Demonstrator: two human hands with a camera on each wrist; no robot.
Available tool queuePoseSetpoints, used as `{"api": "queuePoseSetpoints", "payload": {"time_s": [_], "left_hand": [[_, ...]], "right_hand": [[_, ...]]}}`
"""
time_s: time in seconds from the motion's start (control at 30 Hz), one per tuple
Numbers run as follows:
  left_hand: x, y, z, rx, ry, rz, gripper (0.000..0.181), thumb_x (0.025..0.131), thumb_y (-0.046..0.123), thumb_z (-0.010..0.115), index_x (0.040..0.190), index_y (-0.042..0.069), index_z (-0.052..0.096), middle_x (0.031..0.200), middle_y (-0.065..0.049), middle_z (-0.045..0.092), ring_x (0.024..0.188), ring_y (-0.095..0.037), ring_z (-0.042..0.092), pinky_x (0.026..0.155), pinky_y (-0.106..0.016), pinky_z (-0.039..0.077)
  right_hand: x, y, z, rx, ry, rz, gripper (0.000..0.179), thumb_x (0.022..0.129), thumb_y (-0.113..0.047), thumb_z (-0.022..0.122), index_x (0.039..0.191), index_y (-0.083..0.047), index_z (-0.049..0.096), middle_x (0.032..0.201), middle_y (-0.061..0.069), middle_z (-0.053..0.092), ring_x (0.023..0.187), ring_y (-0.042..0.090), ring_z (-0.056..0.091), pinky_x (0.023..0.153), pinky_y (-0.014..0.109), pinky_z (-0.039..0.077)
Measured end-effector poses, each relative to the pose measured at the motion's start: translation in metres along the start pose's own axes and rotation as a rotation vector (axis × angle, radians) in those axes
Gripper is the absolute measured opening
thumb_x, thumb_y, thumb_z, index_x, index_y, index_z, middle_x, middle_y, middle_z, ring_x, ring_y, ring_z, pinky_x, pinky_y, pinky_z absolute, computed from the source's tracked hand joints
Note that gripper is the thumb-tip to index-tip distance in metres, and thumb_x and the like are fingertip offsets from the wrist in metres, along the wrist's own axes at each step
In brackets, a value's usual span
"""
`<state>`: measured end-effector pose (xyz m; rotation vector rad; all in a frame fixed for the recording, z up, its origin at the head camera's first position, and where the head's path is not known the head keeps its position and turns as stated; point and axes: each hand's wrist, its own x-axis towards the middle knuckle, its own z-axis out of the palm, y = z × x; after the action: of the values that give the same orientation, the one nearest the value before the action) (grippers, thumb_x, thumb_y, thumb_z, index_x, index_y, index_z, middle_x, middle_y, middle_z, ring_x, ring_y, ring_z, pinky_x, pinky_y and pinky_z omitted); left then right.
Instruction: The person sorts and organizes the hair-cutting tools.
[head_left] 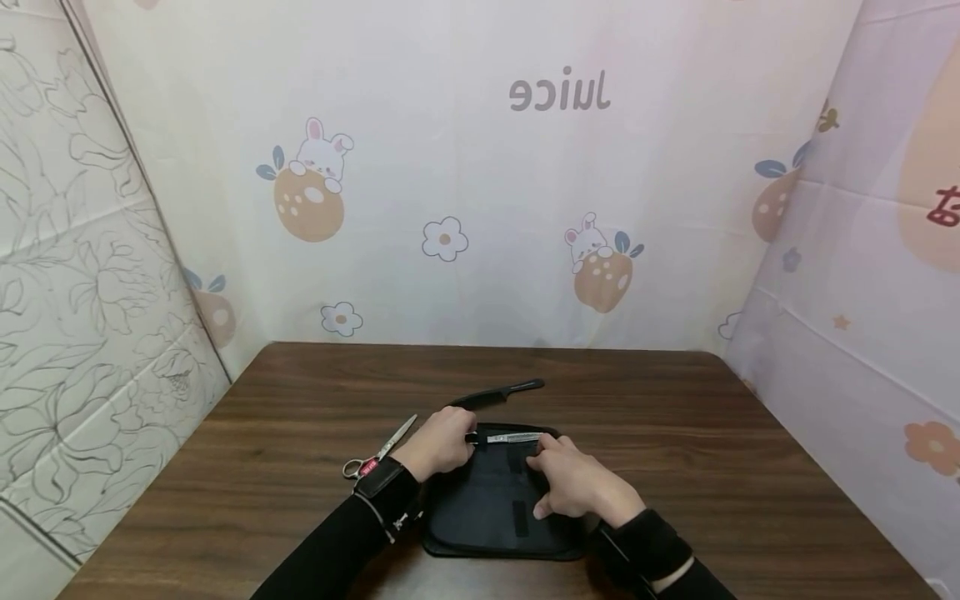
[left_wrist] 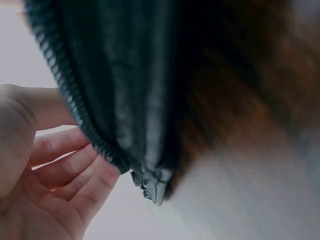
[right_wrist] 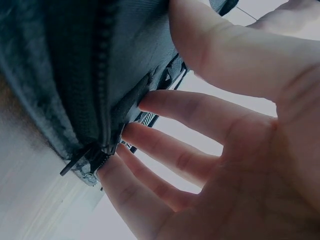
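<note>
See slim silver tool lying across far part of black case, between left hand and right hand. Long axis left-right, about parallel to case's far side, dark end toward left. With right hand: at tool's right end, fingers mostly straight, thumb spread off toward near side, no firm pinch visible. With left hand: at case's far-left corner, just beside tool's dark end; tips mostly hidden behind zip edge, so can't tell if gripping. Would call right hand nearer to bare metal, left hand to dark end. Would judge left-right line between hands as key, not near-far. Also note comb just beyond case, scissors left of left hand, both on table.
</note>
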<state>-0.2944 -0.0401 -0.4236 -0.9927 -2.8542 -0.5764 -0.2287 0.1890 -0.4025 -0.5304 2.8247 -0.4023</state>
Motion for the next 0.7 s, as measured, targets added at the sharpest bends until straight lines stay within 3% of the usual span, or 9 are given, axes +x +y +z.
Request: {"api": "queuePoseSetpoints", "payload": {"time_s": [0.13, 0.27, 0.43, 0.7], "left_hand": [[-0.002, 0.001, 0.0, -0.012, -0.012, -0.006, 0.006, 0.088, 0.0, 0.07, 0.094, 0.002, 0.069, 0.087, -0.007, 0.063, 0.074, -0.017, 0.055, 0.068, -0.034, 0.048], [-0.002, 0.0, -0.003, -0.014, -0.051, -0.029, 0.016, 0.088, 0.001, 0.073, 0.104, 0.0, 0.07, 0.099, -0.011, 0.066, 0.089, -0.023, 0.063, 0.078, -0.038, 0.053], [-0.005, -0.004, -0.007, 0.018, -0.1, -0.061, 0.028, 0.089, 0.003, 0.074, 0.116, 0.003, 0.068, 0.112, -0.011, 0.066, 0.104, -0.025, 0.064, 0.089, -0.041, 0.053], [-0.012, -0.011, -0.009, 0.028, -0.077, -0.026, 0.029, 0.09, 0.006, 0.074, 0.119, 0.005, 0.069, 0.113, -0.009, 0.065, 0.106, -0.025, 0.064, 0.09, -0.041, 0.053]], "right_hand": [[0.0, 0.0, 0.0, -0.002, -0.001, -0.004, 0.064, 0.076, -0.021, 0.091, 0.131, -0.001, 0.067, 0.132, 0.01, 0.051, 0.111, 0.028, 0.046, 0.084, 0.052, 0.048], [0.0, 0.0, 0.0, -0.008, 0.003, 0.004, 0.063, 0.076, -0.021, 0.091, 0.131, -0.001, 0.067, 0.133, 0.01, 0.051, 0.113, 0.028, 0.046, 0.085, 0.053, 0.048], [0.001, 0.0, 0.001, -0.023, 0.004, 0.001, 0.063, 0.076, -0.022, 0.091, 0.131, -0.002, 0.068, 0.136, 0.012, 0.051, 0.117, 0.03, 0.047, 0.086, 0.055, 0.049], [0.0, 0.001, 0.0, -0.02, 0.0, 0.01, 0.063, 0.076, -0.022, 0.091, 0.131, -0.002, 0.068, 0.135, 0.011, 0.051, 0.116, 0.029, 0.047, 0.089, 0.059, 0.047]]}}
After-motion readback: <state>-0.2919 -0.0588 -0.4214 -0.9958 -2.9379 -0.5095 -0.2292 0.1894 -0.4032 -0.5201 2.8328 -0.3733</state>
